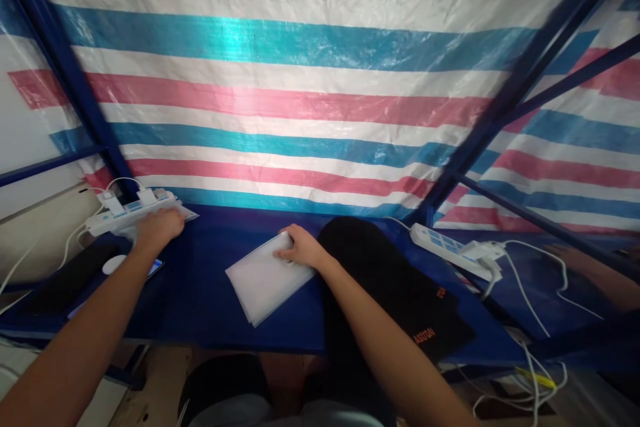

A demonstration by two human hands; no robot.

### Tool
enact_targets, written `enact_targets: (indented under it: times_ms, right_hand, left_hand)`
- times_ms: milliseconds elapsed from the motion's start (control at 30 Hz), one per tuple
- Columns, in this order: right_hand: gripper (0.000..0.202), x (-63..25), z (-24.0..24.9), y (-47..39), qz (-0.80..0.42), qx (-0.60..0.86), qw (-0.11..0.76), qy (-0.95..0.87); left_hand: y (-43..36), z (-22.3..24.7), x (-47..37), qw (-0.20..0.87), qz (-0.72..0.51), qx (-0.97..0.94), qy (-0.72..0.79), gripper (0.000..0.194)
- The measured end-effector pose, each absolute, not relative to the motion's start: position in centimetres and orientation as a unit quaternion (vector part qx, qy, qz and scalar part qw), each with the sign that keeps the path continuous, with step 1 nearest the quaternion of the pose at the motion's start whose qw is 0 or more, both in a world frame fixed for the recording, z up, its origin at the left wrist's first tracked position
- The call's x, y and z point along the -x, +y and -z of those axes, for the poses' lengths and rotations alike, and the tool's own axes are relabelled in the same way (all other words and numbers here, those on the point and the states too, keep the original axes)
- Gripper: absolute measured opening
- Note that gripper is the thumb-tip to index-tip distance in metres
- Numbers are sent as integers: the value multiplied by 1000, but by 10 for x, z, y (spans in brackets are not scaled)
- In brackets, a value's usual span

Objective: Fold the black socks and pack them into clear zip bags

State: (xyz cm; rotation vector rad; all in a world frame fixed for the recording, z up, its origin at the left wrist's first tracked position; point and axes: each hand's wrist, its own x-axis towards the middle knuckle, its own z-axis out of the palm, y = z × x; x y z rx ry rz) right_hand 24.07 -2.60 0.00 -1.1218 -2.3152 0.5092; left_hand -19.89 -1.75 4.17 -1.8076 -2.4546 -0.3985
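My right hand [303, 248] grips the upper right corner of a stack of whitish translucent plastic bags [270, 280], thumb on top, on the blue tabletop [200, 280]. My left hand [161, 228] reaches to the back left, beside a white power strip [123, 215]. Its fingers are curled, their tips hidden, over a thin whitish sheet [190, 214] whose edge shows past the knuckles. What they hold, if anything, I cannot make out. Folded black cloth [375, 280] with orange lettering lies right of the bags, partly under my right forearm.
A phone [157, 268] with a lit screen and a white round object [114, 264] lie by my left forearm. Another power strip [453, 250] with cables sits at the right. Blue metal posts [480, 127] frame a striped plastic sheet [300, 107] behind the table.
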Motion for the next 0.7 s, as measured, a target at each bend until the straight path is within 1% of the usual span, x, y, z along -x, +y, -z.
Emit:
enact_targets:
  times_ms: [67,133,200,267,333,367,467,500,533,600,700]
  right_hand:
    - [76,-243,3,-25,-197,408,262,-852]
    - [91,-245,5,-26,-207,399,275,-850]
    - [97,-246,6,-27,-212,384,283,-853]
    - [90,-247,8,-27,-210,372,292,-856]
    - [74,-247,10,-26,-212,372,309,-849]
    - [65,-247,11,-25,-216,376,321,-842]
    - [49,-246,13,-20,-232,396,363,-811]
    - [46,-245,14,-19,-235,401,377,-801]
    - [44,-245,14,-18,-237,405,389,-793]
    - [41,-244,15,-16,-242,410,409,-779]
    - [41,-243,15,-14,-254,419,442,-752]
  left_hand:
    - [-15,-34,172,32,100,606,-788,53]
    - [-8,-30,145,18,111,646,-755,57]
    - [1,-29,123,-13,135,701,-700,59]
    - [10,-29,109,-43,150,745,-649,55]
    - [15,-27,103,-45,158,735,-658,52]
    - [17,-25,103,-44,162,708,-686,59]
    - [20,-18,104,-74,150,618,-768,94]
    - [20,-17,102,-92,145,611,-772,98]
    - [21,-17,100,-103,149,619,-764,97]
    - [22,-19,88,-90,180,667,-717,83]
    - [22,-27,58,-2,258,749,-610,63]
